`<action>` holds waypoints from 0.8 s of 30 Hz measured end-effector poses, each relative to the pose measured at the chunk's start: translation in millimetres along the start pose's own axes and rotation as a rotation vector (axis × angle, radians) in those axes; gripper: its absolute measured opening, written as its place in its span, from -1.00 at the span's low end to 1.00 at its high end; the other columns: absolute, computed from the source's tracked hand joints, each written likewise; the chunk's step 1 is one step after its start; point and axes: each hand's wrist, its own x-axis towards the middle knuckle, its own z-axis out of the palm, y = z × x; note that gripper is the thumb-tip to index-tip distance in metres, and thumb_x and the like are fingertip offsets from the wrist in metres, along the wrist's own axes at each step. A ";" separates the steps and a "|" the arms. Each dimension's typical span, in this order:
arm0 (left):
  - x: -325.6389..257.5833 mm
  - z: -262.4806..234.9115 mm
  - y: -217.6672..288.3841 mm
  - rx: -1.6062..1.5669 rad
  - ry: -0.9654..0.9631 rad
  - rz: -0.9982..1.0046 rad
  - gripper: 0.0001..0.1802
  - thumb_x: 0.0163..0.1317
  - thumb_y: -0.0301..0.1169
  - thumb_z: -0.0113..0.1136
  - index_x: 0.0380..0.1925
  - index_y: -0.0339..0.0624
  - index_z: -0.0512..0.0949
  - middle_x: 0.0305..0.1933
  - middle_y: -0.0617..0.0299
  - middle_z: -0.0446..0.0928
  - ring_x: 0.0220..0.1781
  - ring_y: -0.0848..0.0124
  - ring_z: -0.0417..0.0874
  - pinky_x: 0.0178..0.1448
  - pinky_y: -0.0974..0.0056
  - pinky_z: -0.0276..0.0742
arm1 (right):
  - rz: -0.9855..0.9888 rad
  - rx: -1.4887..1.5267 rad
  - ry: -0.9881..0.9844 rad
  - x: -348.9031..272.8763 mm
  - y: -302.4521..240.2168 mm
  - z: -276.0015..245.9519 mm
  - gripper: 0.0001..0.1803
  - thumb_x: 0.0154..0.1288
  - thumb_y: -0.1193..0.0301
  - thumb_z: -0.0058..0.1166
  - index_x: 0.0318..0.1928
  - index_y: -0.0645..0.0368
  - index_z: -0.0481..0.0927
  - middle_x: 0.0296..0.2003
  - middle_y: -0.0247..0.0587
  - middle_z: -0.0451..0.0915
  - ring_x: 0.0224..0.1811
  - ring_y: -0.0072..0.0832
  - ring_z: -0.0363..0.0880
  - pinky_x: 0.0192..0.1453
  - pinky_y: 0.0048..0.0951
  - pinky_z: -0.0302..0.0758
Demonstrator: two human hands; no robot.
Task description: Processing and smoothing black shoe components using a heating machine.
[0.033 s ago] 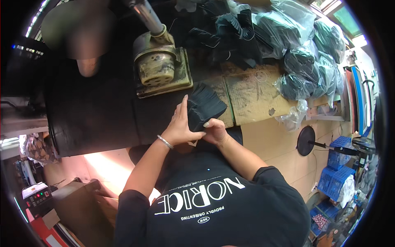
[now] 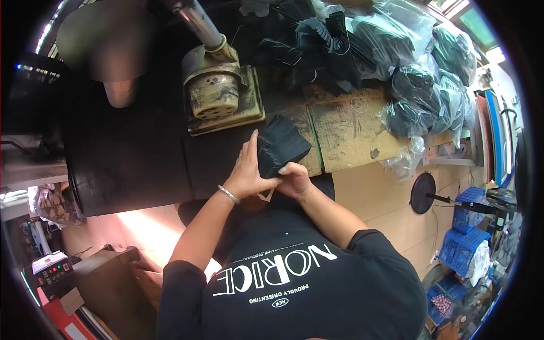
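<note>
The black stack (image 2: pixel 288 143) looks matt, its many thin layers ending in rough edges; from here I can't tell whether it's cloth or paper. A bracelet (image 2: pixel 228 194) shines like polished metal. The pole (image 2: pixel 202 24) is smooth, bright metal, while the cream machine head (image 2: pixel 214 93) below it is dull and grimy. The desk (image 2: pixel 124 158) wears a smooth black surface, with scuffed, matt brown cardboard (image 2: pixel 354 130) alongside. Clear plastic bags (image 2: pixel 411 76) gleam in crinkles. The shirt (image 2: pixel 323 306) is matt black cloth; the baskets (image 2: pixel 464 249), blue plastic.
</note>
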 end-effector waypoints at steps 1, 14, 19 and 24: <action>4.9 0.8 1.5 0.009 -0.011 0.002 0.35 -0.28 -0.20 0.53 0.48 -0.24 -0.13 0.33 -0.17 0.22 0.42 -0.08 0.26 0.46 0.07 0.23 | -0.008 0.011 -0.001 3.0 -1.1 -12.7 -0.61 0.02 0.51 -0.04 -0.10 0.33 0.64 -0.08 -0.14 0.67 0.05 -0.29 0.59 0.25 -0.25 0.43; 21.2 -29.5 -37.5 0.349 0.101 0.314 0.29 -0.28 -0.31 0.50 0.46 -0.30 -0.07 0.33 -0.14 0.26 0.35 -0.06 0.31 0.43 0.00 0.17 | -0.768 -1.806 -0.100 -20.9 -60.4 24.7 -0.07 -0.07 0.23 0.49 0.33 0.15 0.33 0.25 0.09 0.40 0.35 -0.09 0.36 0.39 -0.09 0.30; 13.6 -27.1 -35.9 0.371 0.111 0.476 0.25 -0.27 -0.29 0.47 0.44 -0.31 -0.04 0.33 -0.12 0.27 0.35 -0.05 0.31 0.43 0.00 0.16 | -0.582 -2.312 -0.248 22.8 -74.5 24.6 0.34 -0.30 0.06 0.52 0.49 0.09 -0.01 0.48 0.14 -0.04 0.57 0.10 -0.21 0.55 0.17 -0.14; 17.8 -33.2 -50.5 0.281 0.072 0.291 0.31 -0.31 -0.28 0.54 0.45 -0.32 -0.07 0.33 -0.18 0.25 0.38 -0.05 0.28 0.45 0.01 0.16 | -0.574 -2.328 -0.315 40.8 -89.2 5.1 0.27 -0.28 0.12 0.51 0.44 0.18 0.05 0.31 0.10 0.22 0.42 0.05 0.14 0.48 0.07 0.12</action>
